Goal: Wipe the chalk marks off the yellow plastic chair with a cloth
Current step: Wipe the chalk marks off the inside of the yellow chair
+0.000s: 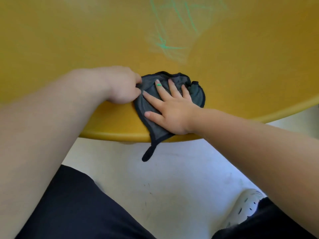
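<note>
The yellow plastic chair seat (pixel 69 40) fills the upper half of the view. Green chalk marks (pixel 165 44) streak its far middle, some faint and smeared. A grey cloth with a black border (pixel 196 95) lies crumpled at the seat's front edge, one corner hanging over the rim. My left hand (pixel 122 87) pinches the cloth's left edge. My right hand (pixel 170 107) lies flat on the cloth with fingers spread, a green chalk smudge on one finger. The marks are beyond the cloth, apart from it.
The seat's rounded front rim (pixel 112 135) runs across the middle. Below it is a pale floor (pixel 155 178), my dark-clothed legs (pixel 77 204) and a white perforated shoe (pixel 246 204) at the lower right.
</note>
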{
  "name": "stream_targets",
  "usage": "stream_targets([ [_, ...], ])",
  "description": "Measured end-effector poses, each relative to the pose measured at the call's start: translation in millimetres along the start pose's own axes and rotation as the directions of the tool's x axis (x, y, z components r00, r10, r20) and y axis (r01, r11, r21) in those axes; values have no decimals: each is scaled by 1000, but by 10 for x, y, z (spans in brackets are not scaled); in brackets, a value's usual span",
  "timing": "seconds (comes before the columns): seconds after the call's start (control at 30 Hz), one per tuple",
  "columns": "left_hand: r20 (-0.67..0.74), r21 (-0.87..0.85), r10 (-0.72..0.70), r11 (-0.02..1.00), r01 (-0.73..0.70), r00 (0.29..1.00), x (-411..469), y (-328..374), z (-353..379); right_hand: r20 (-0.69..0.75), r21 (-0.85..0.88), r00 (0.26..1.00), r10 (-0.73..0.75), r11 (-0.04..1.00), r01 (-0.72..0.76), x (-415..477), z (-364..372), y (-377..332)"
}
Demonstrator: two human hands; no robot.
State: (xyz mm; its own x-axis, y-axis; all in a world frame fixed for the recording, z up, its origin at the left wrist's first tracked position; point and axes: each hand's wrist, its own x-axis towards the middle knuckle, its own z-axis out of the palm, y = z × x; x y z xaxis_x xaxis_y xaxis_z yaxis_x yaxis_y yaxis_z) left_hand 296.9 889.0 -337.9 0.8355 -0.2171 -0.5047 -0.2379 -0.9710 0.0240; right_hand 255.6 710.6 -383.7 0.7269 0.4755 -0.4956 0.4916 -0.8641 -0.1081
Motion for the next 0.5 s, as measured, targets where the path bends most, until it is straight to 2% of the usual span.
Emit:
stream_targets([
  [0.07, -16, 0, 5, 1000, -5, 1000, 76, -15, 25, 53, -49, 998, 21, 999, -18, -225, -4, 269],
  [0.17, -27, 15, 43, 999, -43, 999, 215, 42, 49, 110, -158, 975, 191, 972, -173, -540, -115, 955],
  [0.3, -27, 25, 83, 996, -82, 996, 345, 198, 26, 15, -223, 881, 473, 861, -458, -553, -423, 1789],
  [0.43, -31, 16, 92, 996, -91, 995, 414, 284, 7, -84, -144, 818, 570, 805, -576, 10, -360, 1609],
  [0.5, -59, 14, 86, 996, -86, 995, 456, 302, 3, -102, -57, 855, 508, 855, -515, 262, -262, 1294],
])
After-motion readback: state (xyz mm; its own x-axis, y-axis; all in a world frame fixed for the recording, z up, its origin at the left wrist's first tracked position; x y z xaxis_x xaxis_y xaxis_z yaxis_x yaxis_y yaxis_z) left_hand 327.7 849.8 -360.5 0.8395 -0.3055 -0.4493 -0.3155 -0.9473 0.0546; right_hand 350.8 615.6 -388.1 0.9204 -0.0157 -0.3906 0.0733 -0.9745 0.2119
